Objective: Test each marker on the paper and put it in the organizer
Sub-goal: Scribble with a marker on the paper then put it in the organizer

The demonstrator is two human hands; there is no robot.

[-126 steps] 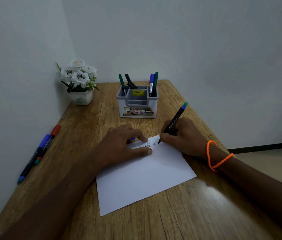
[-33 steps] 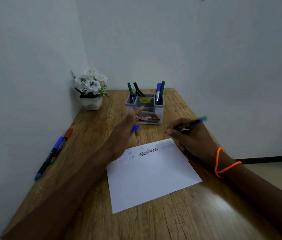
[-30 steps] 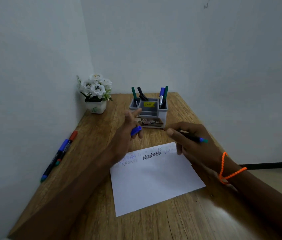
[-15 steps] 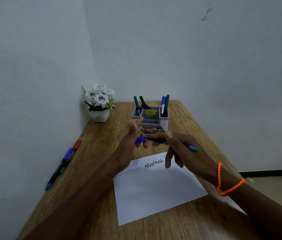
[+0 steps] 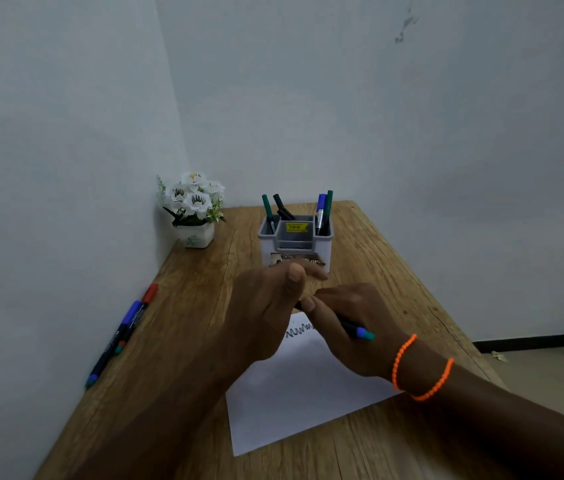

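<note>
My right hand (image 5: 349,323) grips a black marker (image 5: 356,330) whose blue-green end sticks out toward my wrist. My left hand (image 5: 266,306) meets it at the marker's tip; the blue cap it held is hidden behind its fingers. Both hands hover above the white paper (image 5: 294,393), where a black zigzag test mark (image 5: 299,330) shows. Just beyond the hands stands the grey organizer (image 5: 296,242) with several markers upright in its two side compartments. Two markers (image 5: 124,332) lie along the left wall.
A white pot of white flowers (image 5: 192,211) sits in the far left corner of the wooden table (image 5: 176,358). Walls close the left and back sides. The table's right edge drops to the floor.
My right hand lifted the marker off the paper and turned it sideways. Both hands came together above the paper, and the cap in my left hand went out of sight at the marker's tip.
</note>
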